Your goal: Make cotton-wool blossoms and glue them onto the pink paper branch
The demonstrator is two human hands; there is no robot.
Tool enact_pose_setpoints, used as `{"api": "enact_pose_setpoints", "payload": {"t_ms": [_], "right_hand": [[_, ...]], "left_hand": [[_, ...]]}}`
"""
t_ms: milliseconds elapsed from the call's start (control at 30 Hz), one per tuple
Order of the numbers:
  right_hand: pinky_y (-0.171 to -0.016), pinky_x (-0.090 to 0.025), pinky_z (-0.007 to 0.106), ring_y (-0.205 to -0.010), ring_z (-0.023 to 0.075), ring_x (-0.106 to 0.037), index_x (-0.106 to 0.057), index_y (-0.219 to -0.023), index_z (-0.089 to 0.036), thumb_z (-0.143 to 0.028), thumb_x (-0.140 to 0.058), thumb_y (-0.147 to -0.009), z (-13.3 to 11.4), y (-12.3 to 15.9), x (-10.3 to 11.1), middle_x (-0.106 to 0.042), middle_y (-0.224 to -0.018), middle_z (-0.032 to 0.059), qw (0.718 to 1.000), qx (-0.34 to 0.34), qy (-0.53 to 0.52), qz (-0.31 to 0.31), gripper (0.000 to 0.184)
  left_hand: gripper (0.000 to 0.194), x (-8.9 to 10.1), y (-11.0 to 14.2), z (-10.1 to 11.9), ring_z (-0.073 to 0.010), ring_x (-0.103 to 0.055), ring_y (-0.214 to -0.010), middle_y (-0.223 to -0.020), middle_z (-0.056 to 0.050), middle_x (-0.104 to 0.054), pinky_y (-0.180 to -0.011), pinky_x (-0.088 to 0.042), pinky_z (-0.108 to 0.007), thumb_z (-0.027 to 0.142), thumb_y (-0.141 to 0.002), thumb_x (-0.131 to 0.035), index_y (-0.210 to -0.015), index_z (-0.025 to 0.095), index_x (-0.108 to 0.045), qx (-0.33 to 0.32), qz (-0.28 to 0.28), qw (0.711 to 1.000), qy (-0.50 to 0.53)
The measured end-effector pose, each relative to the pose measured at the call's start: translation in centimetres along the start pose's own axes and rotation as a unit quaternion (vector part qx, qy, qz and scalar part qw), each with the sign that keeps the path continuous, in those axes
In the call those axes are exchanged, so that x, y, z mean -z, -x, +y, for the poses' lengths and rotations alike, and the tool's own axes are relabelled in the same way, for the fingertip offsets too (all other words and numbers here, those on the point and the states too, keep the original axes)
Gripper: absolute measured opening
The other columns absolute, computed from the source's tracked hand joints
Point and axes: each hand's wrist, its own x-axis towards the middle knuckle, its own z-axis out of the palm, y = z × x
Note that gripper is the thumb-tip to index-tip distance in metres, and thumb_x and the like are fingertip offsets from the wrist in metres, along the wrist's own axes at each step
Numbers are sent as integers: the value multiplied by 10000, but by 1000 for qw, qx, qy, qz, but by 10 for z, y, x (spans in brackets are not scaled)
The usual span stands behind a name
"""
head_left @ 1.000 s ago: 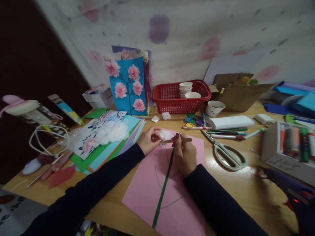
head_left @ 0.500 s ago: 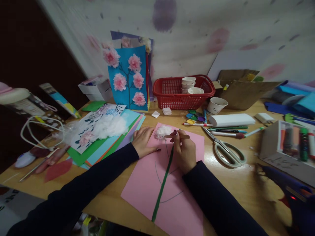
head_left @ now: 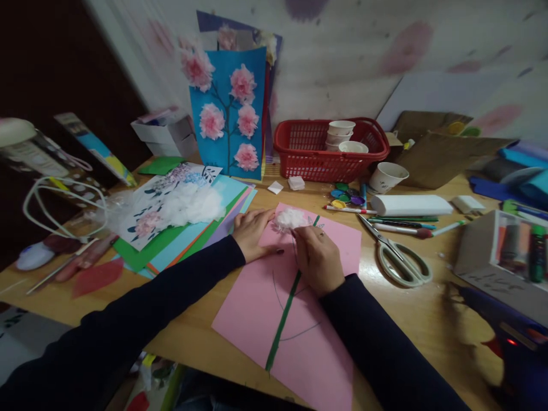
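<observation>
A pink sheet of paper (head_left: 252, 314) lies in front of me with a thick green stem line (head_left: 283, 325) and thin curved lines drawn on it. A fluffy white cotton tuft (head_left: 290, 219) sits near its top edge. My left hand (head_left: 253, 234) lies flat and open across the sheet's upper left edge, fingertips close beside the cotton. My right hand (head_left: 317, 254) is closed, its pinched fingertips just below the tuft. The thin wooden stick seen in it earlier is now hidden by the hand.
Scissors (head_left: 402, 260) and pens lie right of the sheet. A glue gun (head_left: 505, 337) with a red light is at the lower right. Coloured papers (head_left: 141, 260) with loose cotton (head_left: 192, 206) lie left. Behind stand a red basket (head_left: 329, 166) and a blue flower card (head_left: 222, 74).
My right hand has turned, and its fingertips are lower and nearer the cotton. The stick has gone out of sight. My left hand stays on the paper; the view has shifted slightly.
</observation>
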Motion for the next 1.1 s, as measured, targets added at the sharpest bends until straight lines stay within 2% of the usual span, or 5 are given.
{"api": "enact_pose_setpoints", "payload": {"t_ms": [167,667,800,1000,1100], "right_hand": [[-647,-419,319,-700,216,-529,-575,-810,-168,-151,-395,-913,-5,-1,1,-614,-722,88,987,125,87,-52,208],[-601,-446,281,-632,162,-595,-621,-880,-170,-234,-367,-928,-4,4,14,-629,-690,46,985,-108,-93,92,266],[-521,-422,266,-501,139,-551,-596,-754,-174,-362,-355,-935,-3,0,12,-561,-540,-4,936,-241,-193,171,355],[-404,-360,251,-384,122,-456,-561,-641,-170,-441,-465,-812,14,-12,8,-490,-429,-27,796,-407,-346,285,335],[-392,-334,244,-377,117,-440,-564,-617,-169,-424,-485,-781,18,-14,8,-473,-408,-30,778,-424,-353,301,313]], "left_hand": [[823,-1,1,-1,-321,-397,-1245,-1354,-121,-490,-972,-246,-478,532,-638,-711,-1325,226,-376,-5,-1,1000,3],[809,-3,3,0,-337,-408,-1225,-1290,-124,-539,-978,-250,-485,533,-600,-747,-1284,218,-450,-5,19,1000,7],[646,3,0,-1,-314,-447,-1185,-1200,-83,-608,-984,-248,-454,476,-610,-762,-1178,242,-561,-40,67,997,14],[248,10,-13,18,-267,-497,-1104,-1044,-29,-673,-986,-188,-459,380,-716,-697,-932,261,-666,-125,139,982,-16],[169,5,-19,28,-267,-494,-1116,-1042,-28,-676,-981,-170,-479,363,-734,-687,-861,252,-673,-130,142,981,-30]]}}
